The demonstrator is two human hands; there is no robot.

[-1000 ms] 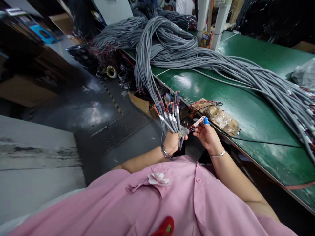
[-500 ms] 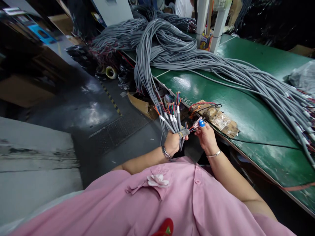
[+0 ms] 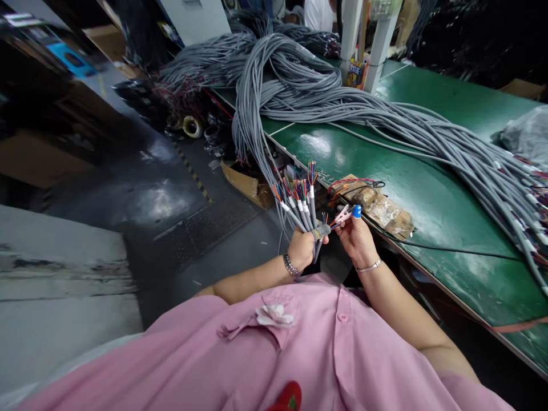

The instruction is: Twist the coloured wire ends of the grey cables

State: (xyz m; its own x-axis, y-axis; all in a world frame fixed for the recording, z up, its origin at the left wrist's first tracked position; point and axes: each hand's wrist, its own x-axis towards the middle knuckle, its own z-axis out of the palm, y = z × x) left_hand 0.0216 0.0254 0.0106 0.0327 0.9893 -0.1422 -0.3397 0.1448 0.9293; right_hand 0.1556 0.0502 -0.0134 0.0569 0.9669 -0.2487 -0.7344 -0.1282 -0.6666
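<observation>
My left hand (image 3: 302, 249) is closed around several grey cables (image 3: 302, 216), whose stripped ends fan out upward in coloured wires (image 3: 300, 187). A grey covering sits on its thumb or finger. To its right, my right hand (image 3: 356, 238) has a blue cover (image 3: 357, 211) on the thumb and holds a small pink clip-like piece (image 3: 343, 215) by the fingertips. Thin coloured wires run between the two hands, close to the pink piece. Which fingers grip them is too small to tell.
A large bundle of grey cables (image 3: 295, 85) lies across the green table (image 3: 428, 188). Near the table edge is a taped brown block (image 3: 383, 211) with wires. A torn cardboard piece (image 3: 244, 184) is on the floor. Behind the table, a person in white (image 3: 318, 15) is partly visible.
My right thumb with the blue cover has lifted and tilted slightly to the right, showing more of the pink piece. My left hand and its cables have shifted slightly right.
</observation>
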